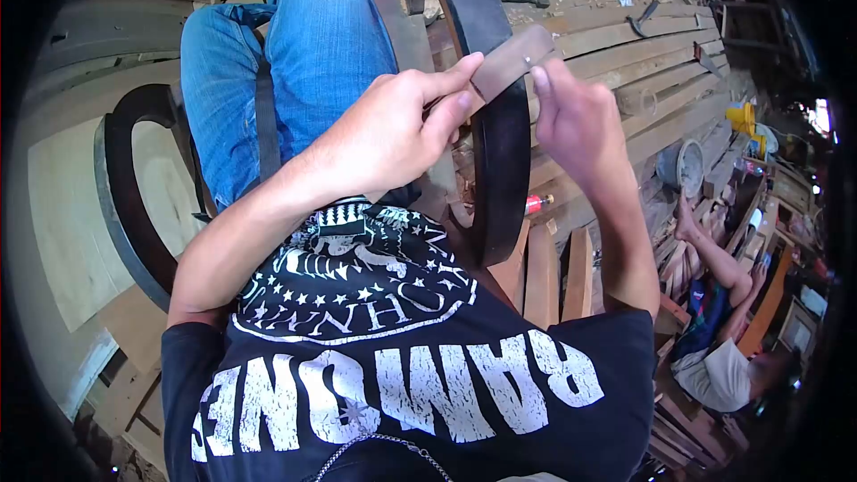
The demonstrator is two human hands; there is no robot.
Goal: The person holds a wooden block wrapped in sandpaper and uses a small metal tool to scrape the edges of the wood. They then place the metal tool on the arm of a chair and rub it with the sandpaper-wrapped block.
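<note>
A flat grey-brown metal plate (513, 62) with a rounded far end and a small bright spot slants across the middle of the head view. My left hand (406, 120) grips its near end between thumb and fingers, index finger stretched along it. At the far end, my right hand (580, 120) has curled fingers, with the thumb tip pressed at the plate's edge. Under the plate runs a dark curved wooden piece (504, 161), shaped like a chair's armrest. A matching dark loop (134, 178) stands on my left.
Long wooden planks (616, 89) cover the floor ahead and to the right, with a hammer (641, 22) on them. A bucket (687, 165) and a yellow tool (741, 116) lie farther right. Another person (723, 330) sits among wood pieces there. A red-labelled bottle (537, 204) is near my right forearm.
</note>
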